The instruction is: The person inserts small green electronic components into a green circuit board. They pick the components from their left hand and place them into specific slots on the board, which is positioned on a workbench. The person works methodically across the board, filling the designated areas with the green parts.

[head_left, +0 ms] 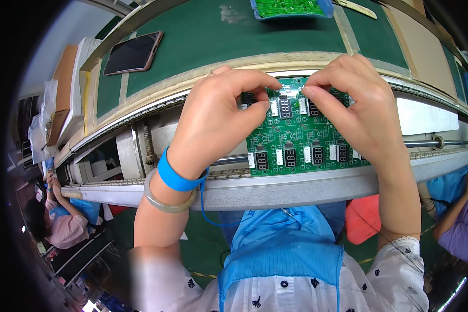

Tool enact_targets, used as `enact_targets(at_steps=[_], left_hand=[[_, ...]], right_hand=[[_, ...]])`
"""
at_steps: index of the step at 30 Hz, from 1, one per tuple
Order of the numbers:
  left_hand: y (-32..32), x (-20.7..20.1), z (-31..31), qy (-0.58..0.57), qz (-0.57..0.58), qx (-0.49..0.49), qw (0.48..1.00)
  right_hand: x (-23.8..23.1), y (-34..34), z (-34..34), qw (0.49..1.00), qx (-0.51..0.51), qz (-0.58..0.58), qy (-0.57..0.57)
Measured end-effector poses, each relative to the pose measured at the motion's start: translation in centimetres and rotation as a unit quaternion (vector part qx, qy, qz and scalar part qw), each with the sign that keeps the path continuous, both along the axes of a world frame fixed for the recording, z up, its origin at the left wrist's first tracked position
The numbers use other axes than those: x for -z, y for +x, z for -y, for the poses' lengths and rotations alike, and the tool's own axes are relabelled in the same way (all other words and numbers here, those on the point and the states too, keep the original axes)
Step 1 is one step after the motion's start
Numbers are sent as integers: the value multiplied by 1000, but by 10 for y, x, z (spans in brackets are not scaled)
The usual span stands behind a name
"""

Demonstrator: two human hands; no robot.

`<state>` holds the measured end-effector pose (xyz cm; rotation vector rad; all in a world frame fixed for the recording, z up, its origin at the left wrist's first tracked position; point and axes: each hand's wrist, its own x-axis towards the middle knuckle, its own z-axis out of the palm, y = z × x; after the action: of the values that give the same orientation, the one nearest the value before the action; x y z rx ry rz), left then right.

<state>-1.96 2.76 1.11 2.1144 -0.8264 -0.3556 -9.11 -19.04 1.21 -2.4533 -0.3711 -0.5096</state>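
A green circuit board panel (296,136) lies across the metal rails in front of me, bearing rows of black digit displays (290,155) and white connectors (279,157). Over its far left part, my left hand (221,101) is curled, index fingertip touching down near a display and thumb bent below it. Whatever sits between its fingers is hidden. My right hand (356,93) pinches thumb and index finger together beside a white connector (302,106) in the far row. Anything in that pinch is too small to make out. A blue wrist strap (178,174) with a cord circles my left wrist.
Beyond the rails, a blue tray (295,15) of small green parts stands on the green bench (203,39). A phone (133,53) lies at the far left, near cardboard (66,86). Chains and a metal front rail (275,195) run sideways. Other people (67,223) sit at both sides.
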Motion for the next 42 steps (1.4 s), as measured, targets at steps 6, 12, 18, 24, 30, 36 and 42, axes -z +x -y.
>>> enact_targets(at_steps=[6, 12, 18, 24, 30, 36, 42], left_hand=[[-2, -2, 2, 8, -38, -17, 999], [-2, -2, 2, 19, -13, -11, 1000], [-1, -3, 2, -17, -48, -19, 999], [20, -18, 5, -63, 58, -53, 995], [62, -44, 53, -31, 169, -106, 979], [114, -26, 77, 93, 381, -39, 919], [110, -29, 85, 60, 395, -67, 914]], right_hand=[[0, -1, 1, 1000, 7, 2, -1], [0, -2, 1, 1000, 12, 3, 6], [-2, 1, 9, 1000, 7, 13, 17], [-20, 18, 24, 998, 44, -24, 39], [-37, 80, 38, 996, 43, 19, -77], [-39, 119, 19, 968, 57, 38, -242], [-32, 138, 24, 968, 107, 21, -227]])
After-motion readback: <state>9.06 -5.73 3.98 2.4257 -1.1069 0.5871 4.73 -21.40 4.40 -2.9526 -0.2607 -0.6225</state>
